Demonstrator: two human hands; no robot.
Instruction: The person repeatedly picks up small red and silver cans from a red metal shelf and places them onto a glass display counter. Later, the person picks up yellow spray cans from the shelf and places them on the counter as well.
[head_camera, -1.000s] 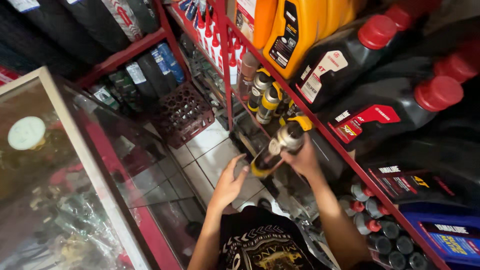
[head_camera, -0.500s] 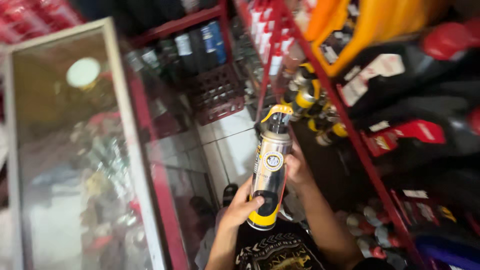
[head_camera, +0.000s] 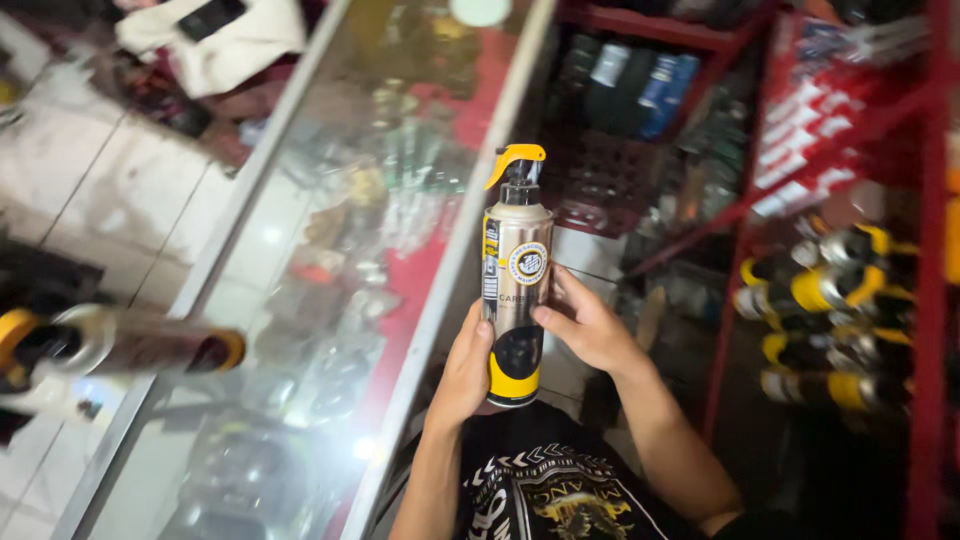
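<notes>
Spray can (head_camera: 516, 290) upright, grasped low between left hand (head_camera: 468, 365) and right hand (head_camera: 588, 328); yellow nozzle well above both grips, base just below.

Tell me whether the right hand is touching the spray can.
Touching. The head view shows the right hand with its fingers wrapped against the side of the spray can, with no gap between them.

A shop — glass display counter (head_camera: 300, 250), red stocked shelves (head_camera: 925, 300).
</notes>
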